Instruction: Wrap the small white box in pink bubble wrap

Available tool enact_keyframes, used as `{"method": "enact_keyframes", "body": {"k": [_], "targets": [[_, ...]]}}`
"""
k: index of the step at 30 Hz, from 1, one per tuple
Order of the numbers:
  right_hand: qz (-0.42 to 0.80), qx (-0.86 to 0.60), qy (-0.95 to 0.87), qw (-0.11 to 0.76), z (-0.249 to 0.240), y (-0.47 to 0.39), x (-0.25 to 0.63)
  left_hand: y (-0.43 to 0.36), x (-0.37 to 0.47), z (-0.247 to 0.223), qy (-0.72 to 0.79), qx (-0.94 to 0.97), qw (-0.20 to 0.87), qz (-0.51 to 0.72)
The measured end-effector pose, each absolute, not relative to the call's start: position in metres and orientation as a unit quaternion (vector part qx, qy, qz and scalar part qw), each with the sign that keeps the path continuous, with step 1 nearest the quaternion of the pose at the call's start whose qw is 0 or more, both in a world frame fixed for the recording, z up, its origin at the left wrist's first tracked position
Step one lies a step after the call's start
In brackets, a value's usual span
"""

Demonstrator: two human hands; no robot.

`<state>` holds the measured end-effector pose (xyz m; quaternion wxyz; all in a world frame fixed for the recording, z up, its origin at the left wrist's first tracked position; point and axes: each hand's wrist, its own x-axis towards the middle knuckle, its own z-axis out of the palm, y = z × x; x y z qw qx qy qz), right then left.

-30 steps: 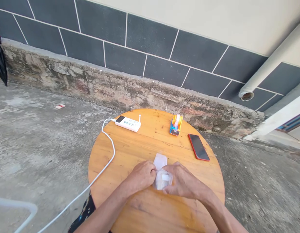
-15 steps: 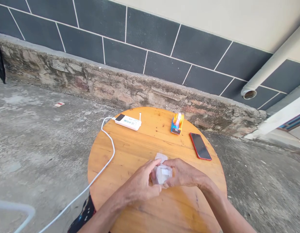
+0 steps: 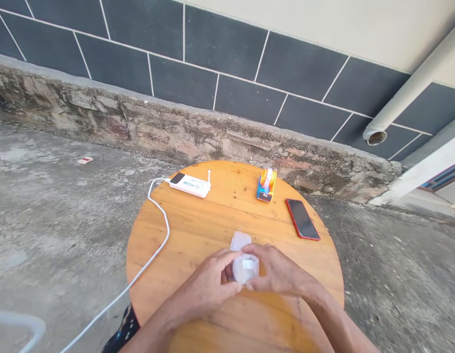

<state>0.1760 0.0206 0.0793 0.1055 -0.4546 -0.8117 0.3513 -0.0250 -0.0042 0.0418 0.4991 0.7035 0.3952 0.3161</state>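
A small bundle in translucent whitish wrapping is held between both my hands, low over the near half of the round wooden table. Its sheet-like flap sticks out on the far side, away from me. My left hand grips the bundle from the left, thumb at the near edge and fingers at the far edge. From the right, my right hand pinches it in the same way. What lies inside the wrapping cannot be made out.
A white power strip or charger-like device with a white cable lies at the table's far left. Toward the far right stand a blue and yellow tape dispenser and a red-edged phone. Beyond is a stone-based wall with a pipe.
The view has shifted slightly, so the table things sit a little further left. Both hands keep hold of the bundle, and slightly more of its far flap shows.
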Motion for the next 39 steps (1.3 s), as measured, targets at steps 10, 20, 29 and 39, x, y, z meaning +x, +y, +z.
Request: {"method": "enact_keyframes", "body": {"k": [10, 20, 29, 39], "targets": [[0.395, -0.444, -0.789, 0.157, 0.064, 0.042, 0.183, 0.036, -0.026, 0.043, 0.344, 0.636, 0.628, 0.287], [0.324, -0.469, -0.794, 0.212, 0.049, 0.032, 0.185, 0.032, -0.023, 0.046, 0.373, 0.651, 0.602, 0.271], [0.275, -0.486, -0.779, 0.284, 0.057, 0.021, 0.192, -0.020, -0.021, 0.024, 0.386, 0.762, 0.382, 0.354], [0.209, -0.489, -0.825, 0.190, 0.050, 0.053, 0.165, -0.029, -0.024, 0.009, 0.356, 0.803, 0.309, 0.365]]}}
